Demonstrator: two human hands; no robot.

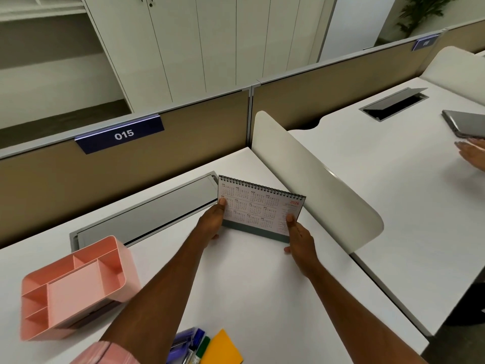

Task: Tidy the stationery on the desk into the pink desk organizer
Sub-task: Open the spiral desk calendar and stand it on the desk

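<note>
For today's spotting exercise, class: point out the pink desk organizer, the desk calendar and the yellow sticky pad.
pink desk organizer (pixel 78 292): head view, on its large middle compartment floor.
desk calendar (pixel 258 210): head view, on the printed page.
yellow sticky pad (pixel 223 349): head view, on its top sheet.

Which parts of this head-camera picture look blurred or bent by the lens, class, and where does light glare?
Head view: the pink desk organizer and the pens at the bottom edge are smeared; the desk calendar between both hands is sharper, though its print stays unreadable; the partition bows from wide-angle distortion; soft glare sits on the white divider.
</note>
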